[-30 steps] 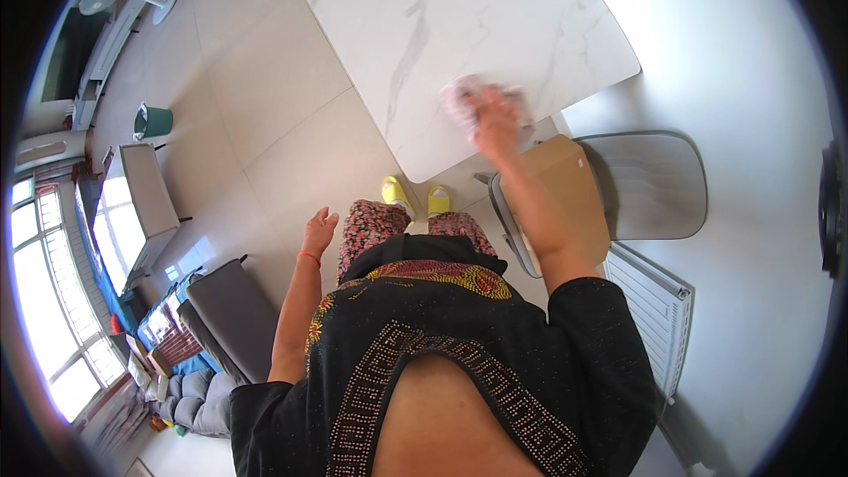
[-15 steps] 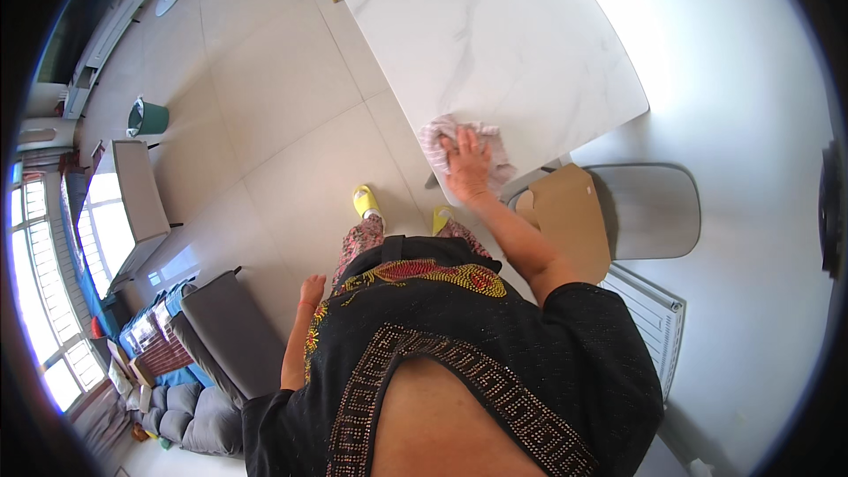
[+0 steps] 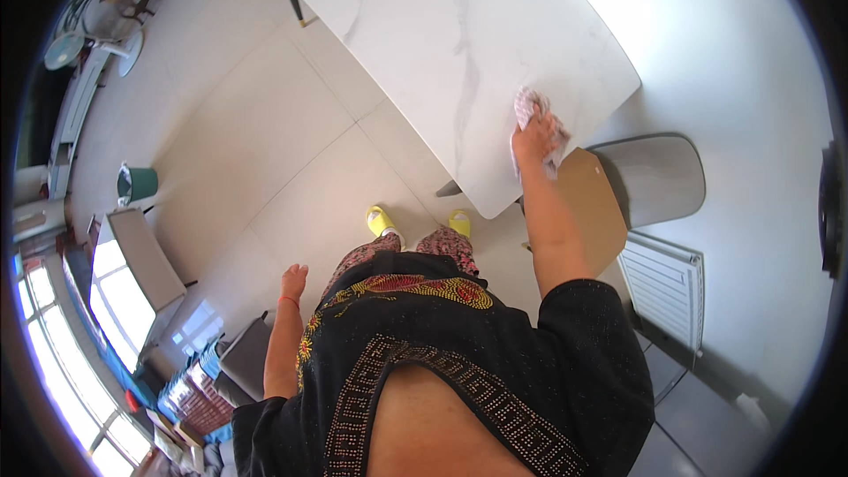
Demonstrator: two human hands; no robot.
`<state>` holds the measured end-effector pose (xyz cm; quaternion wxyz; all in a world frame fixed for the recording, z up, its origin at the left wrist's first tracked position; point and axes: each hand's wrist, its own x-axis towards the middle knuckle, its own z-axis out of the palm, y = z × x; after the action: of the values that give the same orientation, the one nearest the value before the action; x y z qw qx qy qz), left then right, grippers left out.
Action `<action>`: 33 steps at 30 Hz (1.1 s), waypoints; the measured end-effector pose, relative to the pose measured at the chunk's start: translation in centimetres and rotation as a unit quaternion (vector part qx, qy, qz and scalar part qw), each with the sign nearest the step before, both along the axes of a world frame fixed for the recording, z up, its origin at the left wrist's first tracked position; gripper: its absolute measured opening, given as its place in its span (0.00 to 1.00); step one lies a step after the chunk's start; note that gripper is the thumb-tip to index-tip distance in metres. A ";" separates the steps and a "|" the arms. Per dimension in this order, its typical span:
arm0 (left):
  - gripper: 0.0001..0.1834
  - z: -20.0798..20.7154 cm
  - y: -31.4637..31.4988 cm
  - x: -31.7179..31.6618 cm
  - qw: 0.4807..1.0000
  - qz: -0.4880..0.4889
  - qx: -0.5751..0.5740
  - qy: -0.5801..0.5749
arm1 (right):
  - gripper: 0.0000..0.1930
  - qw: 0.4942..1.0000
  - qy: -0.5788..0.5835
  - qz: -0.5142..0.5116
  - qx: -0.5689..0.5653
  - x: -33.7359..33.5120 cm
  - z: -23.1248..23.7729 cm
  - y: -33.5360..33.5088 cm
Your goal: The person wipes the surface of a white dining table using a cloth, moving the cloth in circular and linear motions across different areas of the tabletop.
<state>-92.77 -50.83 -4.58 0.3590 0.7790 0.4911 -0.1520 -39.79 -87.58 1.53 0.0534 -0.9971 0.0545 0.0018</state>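
My right hand (image 3: 534, 140) presses a crumpled pink-and-white cloth (image 3: 528, 102) onto the white marble-patterned table (image 3: 415, 26), close to its right-hand edge. The fingers are bent around the cloth, which bunches out on both sides of the hand. Away from the table, my left hand (image 3: 294, 282) hangs beside my body at the left. It holds nothing and its fingers are loosely bent, a little apart.
A grey chair (image 3: 658, 181) with a brown cardboard piece (image 3: 585, 208) on it stands beside the table's near right corner. A white radiator (image 3: 662, 287) is on the wall. Farther left are a green bucket (image 3: 138, 183), a low table (image 3: 146, 252) and a fan (image 3: 124, 49).
My right hand has slid the cloth rightward and slightly away from me, off the table's near corner area, bunching it more. My body and view have shifted; my left hand still hangs down.
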 end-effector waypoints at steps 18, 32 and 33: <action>0.39 9.2 0.1 44.6 0.889 -0.391 0.190 -0.147 | 0.38 0.977 -0.002 0.211 0.015 -8.2 1.2 9.1; 0.58 6.5 4.5 55.6 0.886 -0.434 0.164 0.017 | 0.32 0.991 -0.128 -0.048 0.012 19.3 -1.4 5.5; 0.58 6.3 4.6 55.7 0.883 -0.439 0.164 0.015 | 0.32 0.990 -0.130 -0.054 0.011 20.8 -1.7 4.4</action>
<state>-37.07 -46.22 1.70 0.1150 0.9603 0.1221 -0.2228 -19.02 -83.21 -0.19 0.0715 -0.9838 0.1007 -0.1300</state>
